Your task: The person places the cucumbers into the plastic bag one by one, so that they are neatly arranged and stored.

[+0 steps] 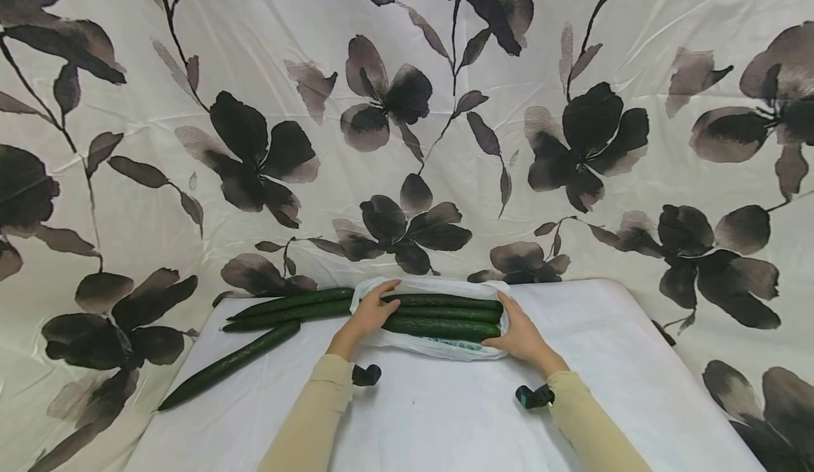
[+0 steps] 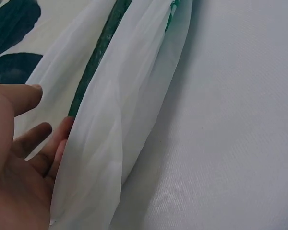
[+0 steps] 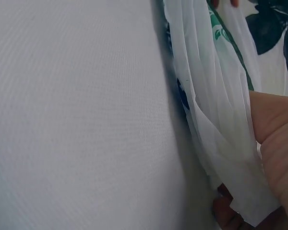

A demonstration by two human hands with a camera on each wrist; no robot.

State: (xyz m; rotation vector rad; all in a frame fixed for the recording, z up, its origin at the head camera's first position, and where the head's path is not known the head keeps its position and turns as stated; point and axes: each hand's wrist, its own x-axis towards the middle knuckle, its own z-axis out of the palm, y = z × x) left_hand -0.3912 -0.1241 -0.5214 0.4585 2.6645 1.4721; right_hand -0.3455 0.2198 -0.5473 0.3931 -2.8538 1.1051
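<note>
Three long cucumbers (image 1: pixel 441 313) lie side by side in a white plastic bag (image 1: pixel 439 348) with green print. My left hand (image 1: pixel 369 316) is at the bag's left end, thumb apart from the fingers. In the left wrist view, its fingertips reach behind the bag's film (image 2: pixel 98 143) beside a cucumber (image 2: pixel 93 69). My right hand (image 1: pixel 521 331) spans the cucumbers' right ends and holds the bag's edge. In the right wrist view, the bag's film (image 3: pixel 216 105) runs between its thumb side and the fingers below; most of those fingers are hidden.
Two more cucumbers (image 1: pixel 289 311) lie left of the bag, and another cucumber (image 1: pixel 229 366) slants toward the table's left front. A white cloth covers the table (image 1: pixel 432 415). Behind it hangs a floral-patterned curtain (image 1: pixel 394 175).
</note>
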